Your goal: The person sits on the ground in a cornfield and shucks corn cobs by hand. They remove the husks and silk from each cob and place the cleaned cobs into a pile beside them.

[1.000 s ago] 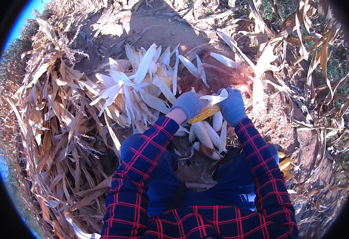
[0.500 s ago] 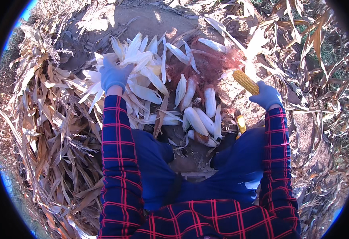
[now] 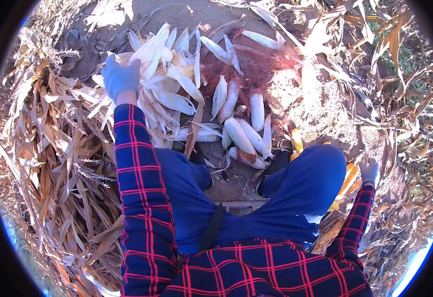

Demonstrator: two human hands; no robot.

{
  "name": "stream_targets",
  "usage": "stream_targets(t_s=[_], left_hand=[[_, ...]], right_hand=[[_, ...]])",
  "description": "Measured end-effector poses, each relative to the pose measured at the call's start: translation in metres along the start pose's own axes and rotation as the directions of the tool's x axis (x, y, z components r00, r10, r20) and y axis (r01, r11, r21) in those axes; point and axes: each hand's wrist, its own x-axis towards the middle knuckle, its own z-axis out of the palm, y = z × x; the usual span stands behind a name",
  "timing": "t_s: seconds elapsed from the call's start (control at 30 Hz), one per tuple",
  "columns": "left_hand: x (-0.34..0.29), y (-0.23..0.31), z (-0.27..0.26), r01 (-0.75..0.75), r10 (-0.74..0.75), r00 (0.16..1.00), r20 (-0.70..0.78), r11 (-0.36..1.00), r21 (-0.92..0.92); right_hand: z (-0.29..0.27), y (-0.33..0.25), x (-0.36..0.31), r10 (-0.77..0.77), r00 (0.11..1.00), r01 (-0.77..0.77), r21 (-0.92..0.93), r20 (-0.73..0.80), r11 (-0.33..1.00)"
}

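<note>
My left hand [image 3: 121, 78], in a pale blue glove, is closed at the left edge of a heap of whitish corn husks [image 3: 169, 96]. Its fingers are curled over some of the husk, though part of the grip is hidden. Far to the right, beyond my right knee, my gloved right hand [image 3: 370, 172] has its fingers apart. Just beside it lie yellow husked corn ears [image 3: 349, 180], partly covered by the knee. Several ears still in pale husks [image 3: 240, 136] lie on the ground in front of my feet.
Reddish corn silk [image 3: 261, 74] spreads behind the pale ears. Another yellow ear [image 3: 296, 140] lies by my right foot. Dry corn stalks [image 3: 68, 163] are piled at the left, and more dry leaves [image 3: 394, 54] lie at the right. My knees spread on either side.
My right hand has swung down and right, from holding a yellow ear out front to beside the other yellow ears; no ear shows in it. My left hand has moved slightly left.
</note>
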Motion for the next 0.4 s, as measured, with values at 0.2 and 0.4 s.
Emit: stream_targets(t_s=[0.2, 0.4], left_hand=[[-0.009, 0.017, -0.001, -0.118, 0.119, 0.993, -0.011, 0.993, 0.019], [-0.003, 0.021, 0.009, -0.024, 0.107, 0.965, 0.241, 0.946, -0.324]], right_hand=[[-0.051, -0.236, 0.000, -0.591, 0.790, 0.593, 0.450, -0.163, 0.668], [0.022, -0.361, -0.040, -0.740, 0.472, 0.700, 0.307, 0.479, 0.645]])
